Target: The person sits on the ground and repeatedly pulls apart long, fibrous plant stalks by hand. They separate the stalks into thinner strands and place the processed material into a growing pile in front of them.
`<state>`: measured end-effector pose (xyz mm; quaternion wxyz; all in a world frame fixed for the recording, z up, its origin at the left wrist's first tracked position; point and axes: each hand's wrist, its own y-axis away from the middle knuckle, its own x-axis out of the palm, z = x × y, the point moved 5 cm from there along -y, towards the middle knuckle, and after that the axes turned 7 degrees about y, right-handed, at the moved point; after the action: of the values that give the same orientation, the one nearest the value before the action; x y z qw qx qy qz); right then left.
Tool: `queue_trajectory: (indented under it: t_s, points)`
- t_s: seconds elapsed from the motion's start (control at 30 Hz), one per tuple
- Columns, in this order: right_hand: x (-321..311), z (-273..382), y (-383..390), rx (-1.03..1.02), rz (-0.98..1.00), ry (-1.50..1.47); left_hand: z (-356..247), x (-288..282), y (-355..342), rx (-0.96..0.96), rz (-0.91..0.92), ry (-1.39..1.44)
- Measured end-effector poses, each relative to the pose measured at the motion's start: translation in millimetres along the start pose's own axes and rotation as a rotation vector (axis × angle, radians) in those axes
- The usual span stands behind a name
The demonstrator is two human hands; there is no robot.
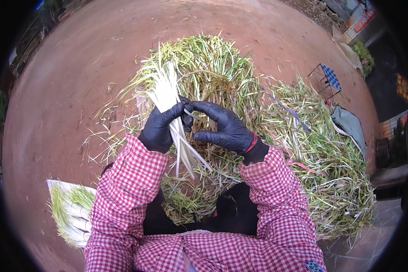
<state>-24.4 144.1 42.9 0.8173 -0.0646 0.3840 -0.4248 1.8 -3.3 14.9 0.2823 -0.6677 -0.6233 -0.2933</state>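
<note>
My left hand point(165, 120), in a black glove, is closed around a bunch of long white stalks point(165, 88) like blanched chives. Their pale tops fan out above the fist, and thin ends hang below it. My right hand point(224, 127), also gloved in black with a red band at the wrist, is curved with thumb and fingers apart. Its fingertips reach the left hand's fingers, where one short pale stalk end pokes out. Behind both hands stands a big heap of upright green and yellowish stalks point(208, 59) with brown, dry-looking parts.
Loose leaves and stalks point(326, 177) cover the ground to my right. Bundled white stalks point(77, 215) with green tips lie on a pale sheet at lower left. A small blue-checked stool point(331, 78) and a grey-green cloth point(350, 127) are at the right. Reddish ground point(77, 81) surrounds the heap.
</note>
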Motion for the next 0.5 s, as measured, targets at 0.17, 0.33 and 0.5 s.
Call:
queue_trajectory:
  t_s: [0.17, 0.33, 0.5]
  points:
    - [8, -22, 11, 0.409, 0.223, -0.216, -39, -25, 8, 0.165, -0.144, 0.052]
    - [-34, -55, 45, 0.521, 0.185, -0.327, -64, -54, 12, 0.193, -0.124, 0.102]
    - [-53, -89, 65, 0.621, 0.094, -0.409, -64, -57, 9, 0.189, -0.177, 0.043]
